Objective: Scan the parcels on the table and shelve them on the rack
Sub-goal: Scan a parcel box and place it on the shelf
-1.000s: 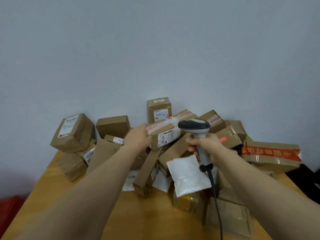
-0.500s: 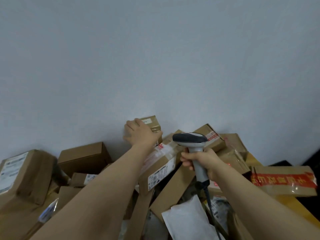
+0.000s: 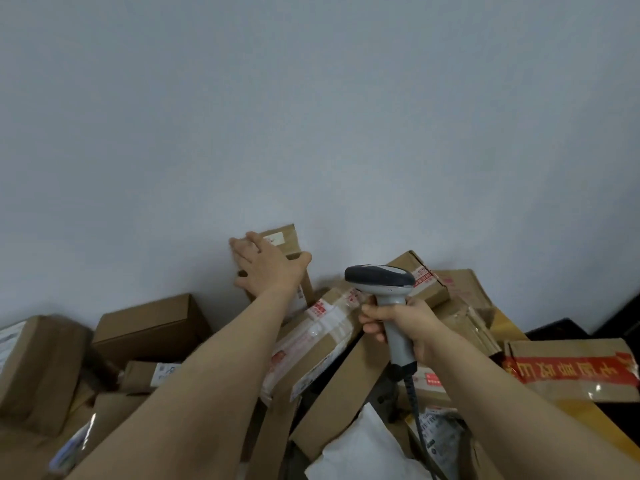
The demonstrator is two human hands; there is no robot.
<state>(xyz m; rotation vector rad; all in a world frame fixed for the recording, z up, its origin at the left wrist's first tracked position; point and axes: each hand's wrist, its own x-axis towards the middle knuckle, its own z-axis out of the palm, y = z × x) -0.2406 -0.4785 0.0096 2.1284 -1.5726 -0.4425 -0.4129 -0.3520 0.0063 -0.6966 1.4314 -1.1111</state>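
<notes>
- Well, I am only getting started on this job, as far as I can judge: the pile [image 3: 346, 393] of parcels is covering most of the table [image 3: 588, 417], and the rack is not showing anywhere in my view.
- My left hand [image 3: 266, 268] is reaching out to twelve o'clock and clasping the small box [image 3: 282, 239], with the fingers spreading over its top and the thumb hooking round its right side. The box is standing upright at the far edge of the pile, against the wall [image 3: 311, 116].
- My right hand [image 3: 405, 323] is wrapping firmly round the handle of the scanner [image 3: 379, 280] at one o'clock, and its cable [image 3: 414, 403] is trailing down towards six o'clock.
- I cannot tell whether the scanner is reading any label; no beam is showing.
- Plenty is waiting its turn, I reckon: the taped parcel [image 3: 318, 341] lying just beside my left forearm, the plain box [image 3: 149, 327] at ten o'clock, the red-lettered box [image 3: 571, 368] at three o'clock, the white bag [image 3: 360, 448] at five o'clock, and more lying beneath them.
- So nearly everything is remaining: lifting this small box clear, scanning it, carrying it to the rack, then repeating that for every other parcel.
</notes>
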